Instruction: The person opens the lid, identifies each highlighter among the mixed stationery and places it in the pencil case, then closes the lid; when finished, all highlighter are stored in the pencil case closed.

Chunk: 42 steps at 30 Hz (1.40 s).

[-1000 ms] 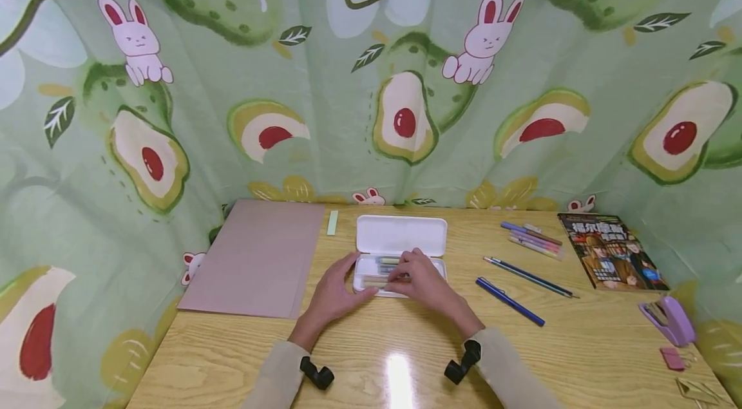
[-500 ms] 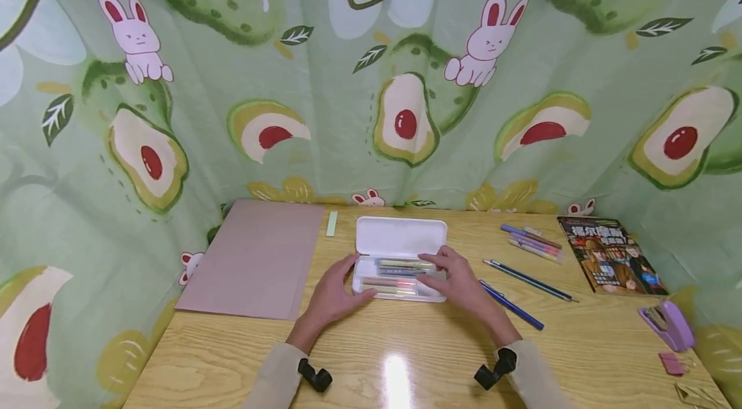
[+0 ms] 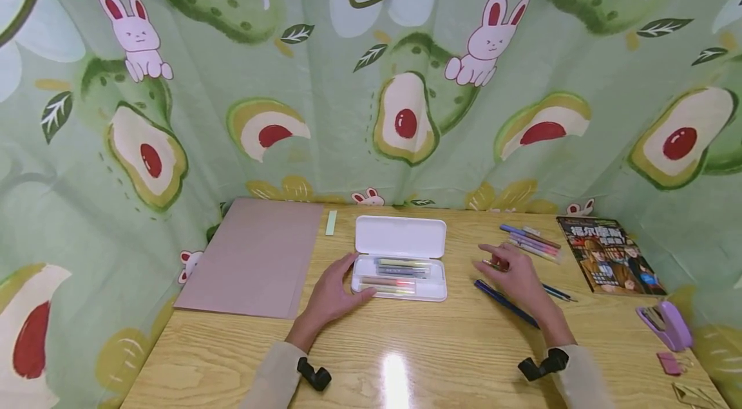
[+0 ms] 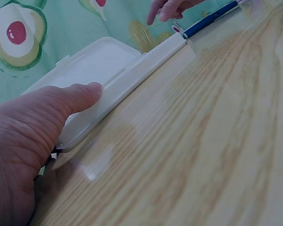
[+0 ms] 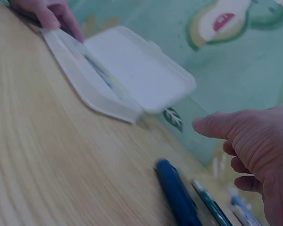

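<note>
A white pencil case (image 3: 436,274) lies on the table with its lid (image 3: 401,237) raised at the back. Inside, slim pens (image 3: 402,267) fill the rear row, and more pens (image 3: 388,285) lie at the front left. My left hand (image 3: 332,296) holds the case's left end, thumb along the front wall, as the left wrist view also shows. Over the pencils (image 3: 558,294) to the right of the case hovers my right hand (image 3: 516,279), fingers bent and nothing visible in them. Just in front of it lies a dark blue pen (image 5: 175,193).
Several coloured pens (image 3: 532,244) lie at the back right beside a comic-style book (image 3: 611,254). A purple stapler (image 3: 669,325), a pink clip (image 3: 669,364) and a gold clip (image 3: 695,395) line the right edge. Left stand a grey-brown folder (image 3: 252,257) and a green strip (image 3: 331,223).
My right hand has let go of the pens in the case and moved right, over the pencils. My left hand stays at the case's left end.
</note>
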{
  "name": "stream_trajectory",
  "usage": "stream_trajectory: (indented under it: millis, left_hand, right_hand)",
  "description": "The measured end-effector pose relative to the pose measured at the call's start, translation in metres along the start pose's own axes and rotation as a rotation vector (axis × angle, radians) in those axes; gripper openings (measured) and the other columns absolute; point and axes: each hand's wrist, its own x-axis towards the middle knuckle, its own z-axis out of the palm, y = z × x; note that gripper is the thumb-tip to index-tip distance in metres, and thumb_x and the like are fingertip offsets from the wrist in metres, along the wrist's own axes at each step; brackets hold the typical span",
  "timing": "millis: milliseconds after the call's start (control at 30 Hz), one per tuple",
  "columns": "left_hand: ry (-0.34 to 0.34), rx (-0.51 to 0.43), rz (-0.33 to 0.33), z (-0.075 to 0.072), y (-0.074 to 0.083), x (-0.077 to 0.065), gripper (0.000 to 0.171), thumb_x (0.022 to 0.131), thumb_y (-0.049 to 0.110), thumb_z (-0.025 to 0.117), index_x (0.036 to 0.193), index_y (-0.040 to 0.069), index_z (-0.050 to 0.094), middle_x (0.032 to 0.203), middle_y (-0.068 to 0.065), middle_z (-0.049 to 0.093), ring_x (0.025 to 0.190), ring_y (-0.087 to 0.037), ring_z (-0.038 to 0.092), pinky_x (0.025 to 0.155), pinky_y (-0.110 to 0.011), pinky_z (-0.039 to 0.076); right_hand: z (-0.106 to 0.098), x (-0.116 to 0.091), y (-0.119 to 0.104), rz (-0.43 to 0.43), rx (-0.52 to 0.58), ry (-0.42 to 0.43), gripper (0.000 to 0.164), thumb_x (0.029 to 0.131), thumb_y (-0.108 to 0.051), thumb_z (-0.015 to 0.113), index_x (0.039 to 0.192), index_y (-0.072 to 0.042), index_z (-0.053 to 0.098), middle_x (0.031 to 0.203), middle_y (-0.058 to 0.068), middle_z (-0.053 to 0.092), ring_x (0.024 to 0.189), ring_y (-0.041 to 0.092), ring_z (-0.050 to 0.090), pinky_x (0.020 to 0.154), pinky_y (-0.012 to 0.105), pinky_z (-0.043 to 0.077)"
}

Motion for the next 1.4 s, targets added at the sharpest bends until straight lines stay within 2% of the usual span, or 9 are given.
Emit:
stream_trajectory:
  millis: [167,300,367,500,633,833,1067,1233,1400]
  left_hand:
    - [-0.010,0.007,-0.013,-0.001,0.001,0.001,0.094,0.085,0.060,0.080,0.158,0.013,0.047,0.158,-0.012,0.050,0.146,-0.036,0.045,0.116,-0.057,0.040]
    - [-0.015,0.010,-0.009,-0.001,0.001,0.001,0.093,0.085,0.061,0.080,0.158,0.013,0.047,0.158,-0.012,0.050,0.146,-0.035,0.045,0.116,-0.057,0.041]
    - [-0.015,0.009,-0.010,-0.001,0.001,0.000,0.093,0.085,0.061,0.080,0.158,0.013,0.047,0.158,-0.012,0.050,0.146,-0.035,0.046,0.116,-0.057,0.041]
    - [-0.011,0.007,-0.002,-0.001,0.001,-0.001,0.093,0.085,0.061,0.080,0.157,0.012,0.048,0.156,-0.012,0.052,0.145,-0.036,0.047,0.115,-0.057,0.042]
    - [-0.007,0.011,0.002,-0.001,0.001,-0.001,0.093,0.084,0.062,0.080,0.157,0.013,0.048,0.156,-0.012,0.052,0.145,-0.035,0.047,0.114,-0.057,0.042]
    - [-0.007,0.018,-0.016,-0.001,0.001,-0.001,0.093,0.084,0.063,0.079,0.157,0.013,0.048,0.156,-0.012,0.052,0.145,-0.036,0.047,0.115,-0.057,0.041]
    - [-0.013,0.010,-0.029,-0.001,0.002,-0.002,0.093,0.084,0.063,0.079,0.157,0.014,0.048,0.157,-0.012,0.051,0.146,-0.036,0.046,0.115,-0.058,0.040]
    - [-0.013,0.014,-0.027,-0.001,0.002,-0.001,0.094,0.084,0.063,0.080,0.157,0.013,0.048,0.157,-0.012,0.051,0.146,-0.037,0.046,0.115,-0.058,0.040]
    - [-0.011,0.021,-0.027,-0.001,0.002,-0.001,0.094,0.084,0.062,0.080,0.157,0.013,0.048,0.157,-0.012,0.051,0.145,-0.036,0.046,0.116,-0.057,0.040]
  right_hand:
    - [-0.027,-0.004,0.026,0.040,-0.054,0.020,0.041,0.093,-0.010,0.080,0.129,0.005,0.070,0.095,0.013,0.067,0.079,0.021,0.053,0.065,0.031,0.046]
    - [-0.043,-0.010,0.044,0.094,-0.107,0.051,0.043,0.093,-0.010,0.080,0.133,0.003,0.069,0.106,0.024,0.066,0.092,0.034,0.059,0.073,0.041,0.048]
    - [-0.049,-0.013,0.052,0.130,-0.121,0.057,0.044,0.093,-0.012,0.080,0.134,0.002,0.069,0.106,0.026,0.064,0.096,0.040,0.056,0.078,0.048,0.042]
    - [-0.057,-0.019,0.065,0.205,-0.171,0.038,0.047,0.093,-0.019,0.080,0.133,0.003,0.068,0.101,0.027,0.058,0.096,0.044,0.048,0.078,0.057,0.029]
    - [-0.060,-0.022,0.075,0.241,-0.225,0.005,0.047,0.095,-0.022,0.079,0.132,0.004,0.068,0.100,0.025,0.059,0.093,0.040,0.044,0.077,0.054,0.026]
    - [-0.061,-0.023,0.085,0.257,-0.233,-0.001,0.027,0.095,-0.016,0.077,0.116,0.002,0.074,0.092,0.019,0.057,0.089,0.036,0.040,0.077,0.053,0.024]
    - [-0.062,-0.022,0.089,0.287,-0.247,-0.020,0.035,0.099,-0.021,0.073,0.123,0.004,0.068,0.096,0.022,0.054,0.090,0.038,0.037,0.078,0.055,0.023]
    - [-0.063,-0.021,0.087,0.278,-0.243,-0.027,0.024,0.098,-0.021,0.075,0.110,-0.001,0.072,0.098,0.022,0.055,0.091,0.038,0.040,0.078,0.055,0.024]
    - [-0.063,-0.021,0.085,0.270,-0.245,-0.052,0.022,0.098,-0.022,0.075,0.103,-0.001,0.074,0.099,0.023,0.058,0.092,0.040,0.044,0.079,0.057,0.025]
